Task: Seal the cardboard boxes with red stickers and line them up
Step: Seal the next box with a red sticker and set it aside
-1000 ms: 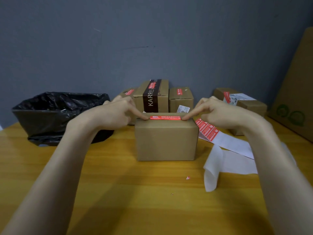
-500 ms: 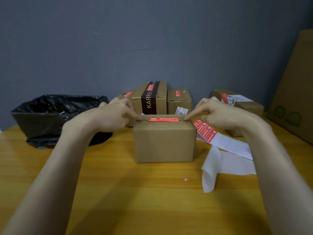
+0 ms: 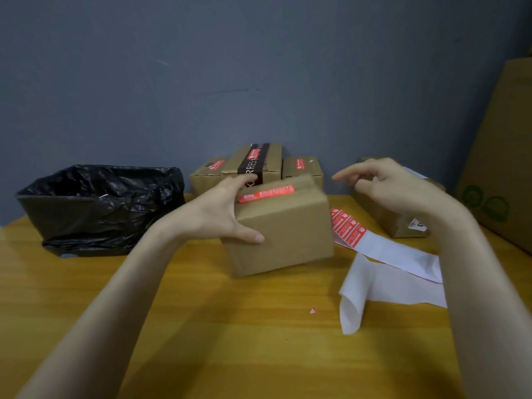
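Note:
A small cardboard box (image 3: 288, 237) with a red sticker (image 3: 267, 194) across its top seam is tilted and raised off the wooden table (image 3: 201, 326). My left hand (image 3: 221, 214) grips its left end, thumb on the front face and fingers over the top. My right hand (image 3: 383, 185) hovers to the right of the box with fingers spread, holding nothing. Three stickered boxes (image 3: 259, 165) stand in a row against the wall behind. A strip of red stickers (image 3: 347, 228) on white backing paper lies to the right.
A bin lined with a black bag (image 3: 100, 208) stands at the left. Another box (image 3: 403, 223) with a white label sits at the right behind my right hand. A large cardboard sheet (image 3: 506, 156) leans at the far right. White backing paper (image 3: 388, 286) curls on the table.
Both hands were pressing the sticker's ends on the box's top. Now my left hand has gripped and lifted the box, tilting it, and my right hand has let go and drawn away right.

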`<state>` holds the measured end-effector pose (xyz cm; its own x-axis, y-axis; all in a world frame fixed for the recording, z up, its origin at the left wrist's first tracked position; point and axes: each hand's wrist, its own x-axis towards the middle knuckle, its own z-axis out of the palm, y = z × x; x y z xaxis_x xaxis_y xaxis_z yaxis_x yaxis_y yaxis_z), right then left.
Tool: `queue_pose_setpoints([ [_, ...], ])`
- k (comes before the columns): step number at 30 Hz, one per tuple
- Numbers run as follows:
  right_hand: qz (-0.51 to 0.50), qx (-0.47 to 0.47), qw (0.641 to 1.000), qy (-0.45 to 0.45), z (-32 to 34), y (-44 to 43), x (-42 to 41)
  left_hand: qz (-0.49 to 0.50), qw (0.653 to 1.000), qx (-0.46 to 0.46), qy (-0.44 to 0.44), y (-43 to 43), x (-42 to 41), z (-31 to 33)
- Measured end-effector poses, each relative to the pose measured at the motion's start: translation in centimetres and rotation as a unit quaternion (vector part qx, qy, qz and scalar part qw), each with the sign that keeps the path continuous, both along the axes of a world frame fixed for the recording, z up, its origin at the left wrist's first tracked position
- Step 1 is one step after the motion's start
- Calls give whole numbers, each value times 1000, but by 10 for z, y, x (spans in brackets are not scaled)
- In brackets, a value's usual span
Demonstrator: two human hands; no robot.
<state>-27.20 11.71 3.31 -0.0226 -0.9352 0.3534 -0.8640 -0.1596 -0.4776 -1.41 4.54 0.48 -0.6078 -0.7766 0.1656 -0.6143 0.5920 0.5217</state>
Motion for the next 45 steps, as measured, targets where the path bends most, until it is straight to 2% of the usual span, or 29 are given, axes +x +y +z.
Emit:
queue_pose_setpoints([
  [2,42,-17,991,-126,-2,0,-2,-29,991,61,112,2,7,5],
  [4,120,3,955,-271,-5,-1,-2,-65,979,98,168,6,7,7],
  [5,151,18,940,-305,-9,-2,-3,-83,975,107,175,8,4,4],
  [7,199,58,927,-313,-14,-4,4,-102,971,127,174,9,-3,-4],
  [9,213,83,933,-277,-16,-7,15,-107,969,144,169,7,-7,-13],
  [11,194,68,948,-244,-14,-7,27,-102,970,142,167,4,-8,-16],
  [14,157,38,970,-184,-9,-4,31,-64,965,121,225,3,0,-9],
  [17,90,21,996,-18,-7,-4,32,-29,947,139,289,0,8,-2],
  [19,34,-2,996,86,-9,-6,38,-28,959,114,257,2,7,1],
  [22,-5,-51,985,162,-16,-11,55,-22,976,73,202,13,-7,8],
  [27,-44,-113,972,199,-22,-12,80,47,965,169,197,7,-3,12],
  [30,-105,-142,972,157,-27,-9,100,97,959,178,197,2,7,11],
  [33,-144,-156,969,126,-35,-5,123,106,934,199,277,3,7,13],
  [36,-121,-132,979,96,-31,4,134,125,894,236,359,3,10,13],
  [39,-31,-78,995,-58,-17,7,128,108,882,242,390,1,16,16],
  [42,22,-137,963,-230,-8,1,115,67,870,285,396,4,16,18],
  [43,26,-156,951,-267,-6,-1,109,67,866,297,396,5,15,17],
  [45,43,-165,945,-279,-2,1,96,57,860,316,396,5,12,13],
])
